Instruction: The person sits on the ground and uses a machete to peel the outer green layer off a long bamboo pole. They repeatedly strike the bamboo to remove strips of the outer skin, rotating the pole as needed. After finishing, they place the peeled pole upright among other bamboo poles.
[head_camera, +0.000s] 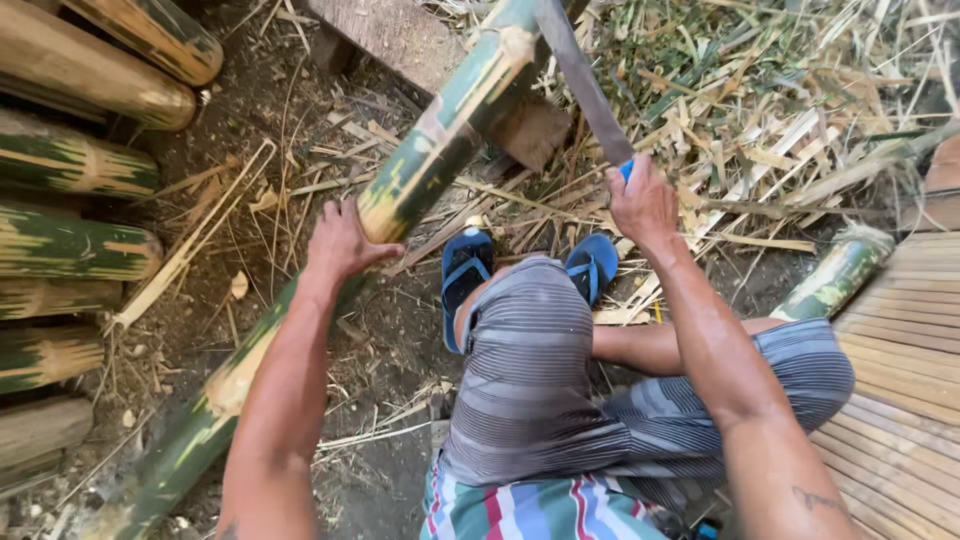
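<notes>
Bamboo pole braced, blade set at its far end.

My left hand (340, 243) clamps the pole (430, 150), which slants across a wood block (420, 40). My right hand (640, 200) grips the knife (580, 75), blade touching the pole's top. Shavings (780, 130) lie heaped nearby; I judge most of the pole's green skin remains unworked.
</notes>
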